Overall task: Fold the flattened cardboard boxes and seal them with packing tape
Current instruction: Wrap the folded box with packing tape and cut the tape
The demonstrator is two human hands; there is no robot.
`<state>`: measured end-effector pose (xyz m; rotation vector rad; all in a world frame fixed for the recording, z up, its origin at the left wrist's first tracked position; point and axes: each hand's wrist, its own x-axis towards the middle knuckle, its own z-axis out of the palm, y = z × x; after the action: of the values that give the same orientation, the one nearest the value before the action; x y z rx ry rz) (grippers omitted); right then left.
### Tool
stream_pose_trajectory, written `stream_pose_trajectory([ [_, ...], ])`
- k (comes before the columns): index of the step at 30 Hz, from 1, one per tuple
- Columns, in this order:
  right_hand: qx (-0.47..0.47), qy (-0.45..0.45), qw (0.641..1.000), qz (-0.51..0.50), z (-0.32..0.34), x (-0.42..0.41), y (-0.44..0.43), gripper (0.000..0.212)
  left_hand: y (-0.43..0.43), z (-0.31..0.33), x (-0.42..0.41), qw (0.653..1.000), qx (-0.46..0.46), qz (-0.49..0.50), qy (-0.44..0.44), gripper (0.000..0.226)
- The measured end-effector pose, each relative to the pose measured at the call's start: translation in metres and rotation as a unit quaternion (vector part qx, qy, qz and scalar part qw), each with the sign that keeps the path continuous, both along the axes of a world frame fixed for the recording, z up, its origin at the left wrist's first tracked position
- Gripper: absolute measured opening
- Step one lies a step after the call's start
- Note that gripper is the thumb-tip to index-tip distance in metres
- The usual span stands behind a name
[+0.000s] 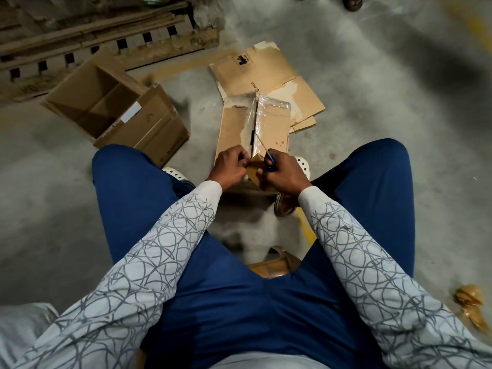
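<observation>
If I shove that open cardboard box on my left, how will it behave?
The open cardboard box looks empty, so it is probably light and would slide on the concrete floor. Its unsealed top likely lets the walls flex.

Grey concrete floor (386, 129) all round, dusty and scuffed. At left an open cardboard box (149, 131) sits on it, mouth up, a white label on its wall. Behind that, along the top left, lies a long stack of flat cardboard (106, 35). Dead centre, flattened boxes (266, 73) lie overlapping, print side up, torn patches showing. A painted yellow stripe (306, 225) runs across the concrete near the middle. Far right, low down, a crumpled wad of brown tape (470, 302) lies on its own, well apart from the boxes.
</observation>
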<state>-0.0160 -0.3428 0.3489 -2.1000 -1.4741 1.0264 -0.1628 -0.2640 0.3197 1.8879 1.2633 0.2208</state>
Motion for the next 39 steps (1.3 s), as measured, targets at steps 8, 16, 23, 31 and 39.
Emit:
stream_pose_trajectory([
  [8, 0.016, 0.001, 1.0, -0.008, 0.002, -0.001, 0.002, 0.036, -0.003, 0.001, 0.005, 0.989, 0.129, -0.062, 0.044, 0.017],
  [16, 0.028, -0.005, 0.999, -0.028, 0.001, 0.005, 0.001, 0.018, 0.0, -0.003, 0.003, 0.995, -0.013, 0.054, -0.088, 0.026],
  [23, 0.023, 0.008, 1.0, -0.015, 0.0, 0.003, 0.002, 0.022, 0.004, -0.005, 0.002, 0.993, 0.053, 0.075, -0.077, 0.006],
  [31, 0.014, 0.012, 0.999, -0.028, 0.003, 0.003, 0.0, 0.027, 0.004, -0.005, 0.002, 0.995, -0.023, 0.04, -0.083, 0.005],
  [39, 0.005, 0.018, 1.0, -0.019, 0.001, 0.0, 0.0, 0.032, 0.003, -0.004, 0.003, 0.997, -0.001, 0.059, -0.055, 0.009],
])
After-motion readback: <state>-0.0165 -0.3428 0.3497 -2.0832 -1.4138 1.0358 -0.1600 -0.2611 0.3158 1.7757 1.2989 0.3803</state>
